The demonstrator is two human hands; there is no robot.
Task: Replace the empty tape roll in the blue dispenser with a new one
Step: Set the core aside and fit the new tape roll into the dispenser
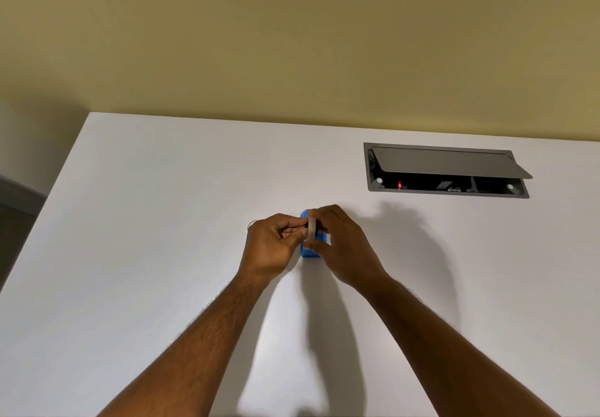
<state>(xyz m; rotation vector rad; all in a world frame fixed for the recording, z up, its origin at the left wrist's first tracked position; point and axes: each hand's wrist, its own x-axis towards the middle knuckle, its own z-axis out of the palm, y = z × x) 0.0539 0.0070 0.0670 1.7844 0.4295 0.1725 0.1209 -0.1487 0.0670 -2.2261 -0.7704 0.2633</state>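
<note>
At the centre of the frame both hands meet over a small blue plastic tape dispenser (310,251) on the white bench (162,222). The left hand (271,248) pinches its fingers together against a whitish tape ring (311,229) standing on edge, and the right hand (341,244) clamps that ring too. A grey flip-lid socket box (444,170) sits open at upper right

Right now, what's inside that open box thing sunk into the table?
Inside the recessed box, under its half-raised lid, a small red light glows, with a pale round part at each end. The rest is dark or hidden by the lid.
</note>
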